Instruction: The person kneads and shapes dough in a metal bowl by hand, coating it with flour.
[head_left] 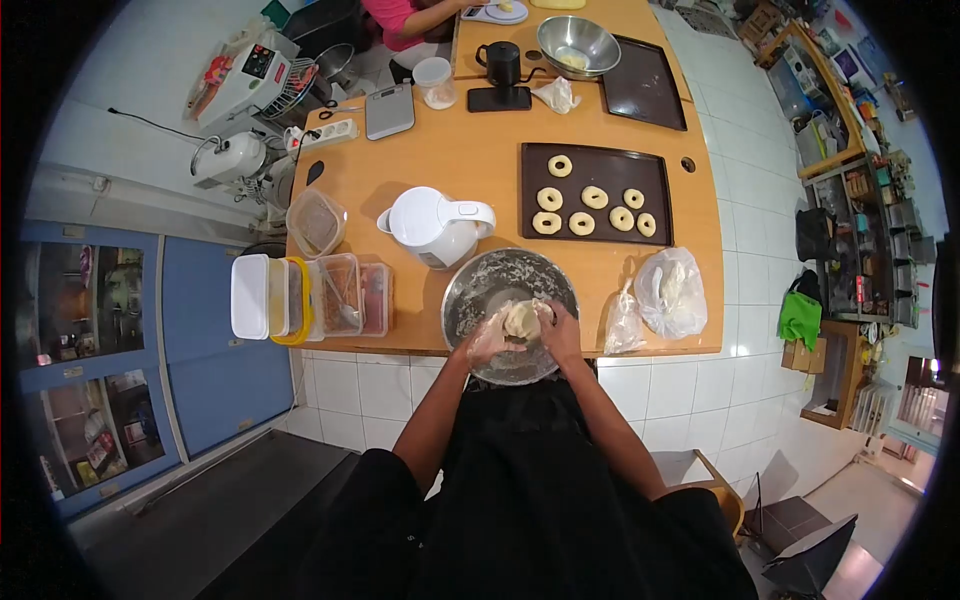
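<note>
At the left end of the bench (420, 160), a row of plastic containers stands near the front edge: a white-lidded box (250, 297), a yellow-rimmed container (296, 325) and a clear box (341, 270) with a spoon inside. A round clear tub (317, 222) sits just behind them. Next, farther back, lies a grey scale (390, 112). A white kettle (425, 220) stands upright, its handle turned to the right.

Right of the kettle, a metal mixing bowl (457, 295) is positioned at the front edge, its inner wall smeared with pale residue. The left hand (489, 340) grasps the dough (521, 319) from its left side (residue noted on the skin). The dough is within the outline of the bowl, between the two hands and touching both. The right hand (558, 328) grips it from the right; some of its fingers are hidden.

Behind and to the right, a dark tray (600, 159) carries eight dough rings (594, 197). Last, at the front right, a small plastic bag (625, 322) lies beside a larger bag (672, 292).
</note>
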